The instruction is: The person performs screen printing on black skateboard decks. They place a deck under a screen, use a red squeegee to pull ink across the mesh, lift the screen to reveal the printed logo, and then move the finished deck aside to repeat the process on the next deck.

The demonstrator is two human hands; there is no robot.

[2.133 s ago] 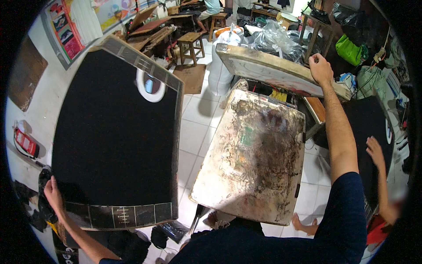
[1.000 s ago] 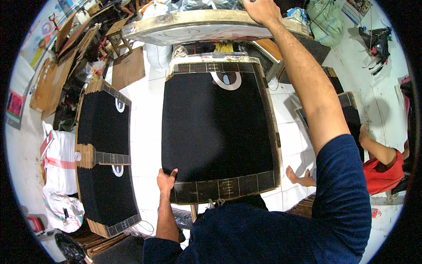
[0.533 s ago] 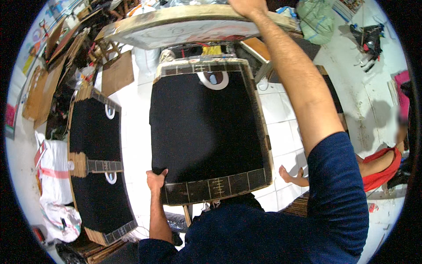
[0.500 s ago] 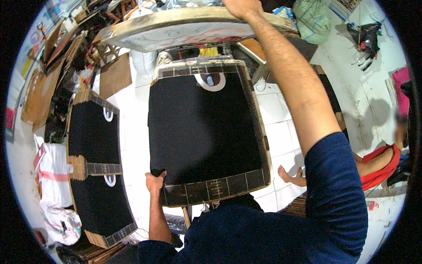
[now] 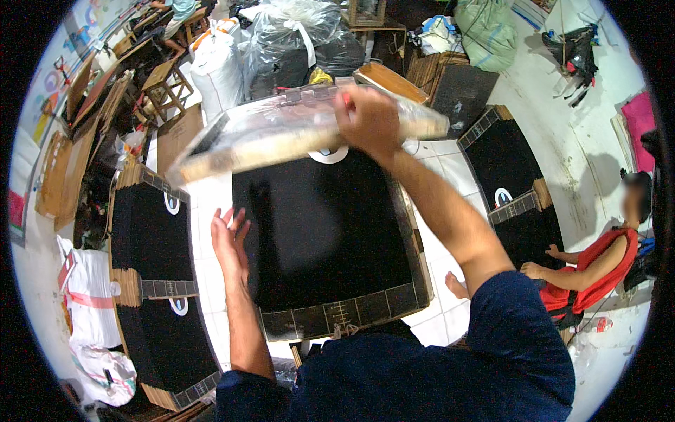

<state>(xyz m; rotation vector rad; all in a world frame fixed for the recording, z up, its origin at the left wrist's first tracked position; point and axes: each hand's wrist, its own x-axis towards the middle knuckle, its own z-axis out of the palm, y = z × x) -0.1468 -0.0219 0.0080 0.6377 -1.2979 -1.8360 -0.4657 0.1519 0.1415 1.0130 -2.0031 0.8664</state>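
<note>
A wooden screen-printing frame (image 5: 278,156), smeared by motion, hangs tilted over the far end of a black panel (image 5: 320,232). My right hand (image 5: 371,125) is closed over the frame's near edge, its fingertips blurred. Below the frame's edge, part of a white eye print (image 5: 329,154) shows on the panel. The panel lies on a board with a dark gridded border (image 5: 344,309) along the near side. Beside the panel's left edge, my left hand (image 5: 230,243) is raised with fingers apart, holding nothing.
Stacked black panels with eye prints lie at the left (image 5: 151,225) and right (image 5: 503,165). A person in red (image 5: 598,271) sits at the right, hands near the right stack. Plastic-wrapped bundles (image 5: 295,42) and a white sack (image 5: 216,70) stand at the back.
The frame has swung down toward me with my right hand on it, covering the panel's far end. My left hand has let go of the panel's near-left corner and moved up, fingers spreading.
</note>
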